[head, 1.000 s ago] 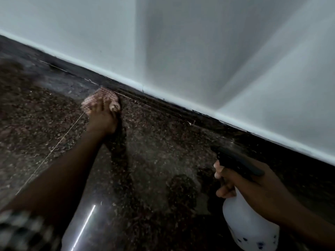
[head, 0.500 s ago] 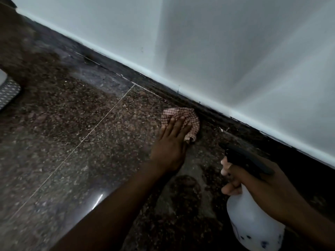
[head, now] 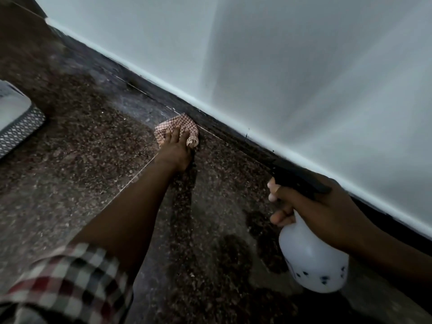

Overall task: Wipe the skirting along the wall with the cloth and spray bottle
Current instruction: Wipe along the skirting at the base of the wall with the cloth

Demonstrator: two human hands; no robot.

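Observation:
A dark skirting strip (head: 224, 130) runs diagonally along the foot of the pale wall (head: 280, 66). My left hand (head: 176, 148) presses a crumpled red-and-white checked cloth (head: 180, 123) flat on the granite floor, its far edge touching the base of the skirting. My right hand (head: 327, 206) grips a white spray bottle (head: 311, 258) by its black trigger head (head: 297, 177), held above the floor at the lower right with the nozzle pointing left along the skirting. Fingers curl around the trigger.
The speckled brown granite floor (head: 81, 160) has a thin tile joint running under my left forearm. A white object with a metal mesh rim (head: 18, 122) sits at the left edge. Damp dark patches mark the floor near the bottle.
My left hand has slid the cloth along the floor by the skirting, and now reaches further out with the cloth touching the skirting foot. The bottle hand stays about where it was.

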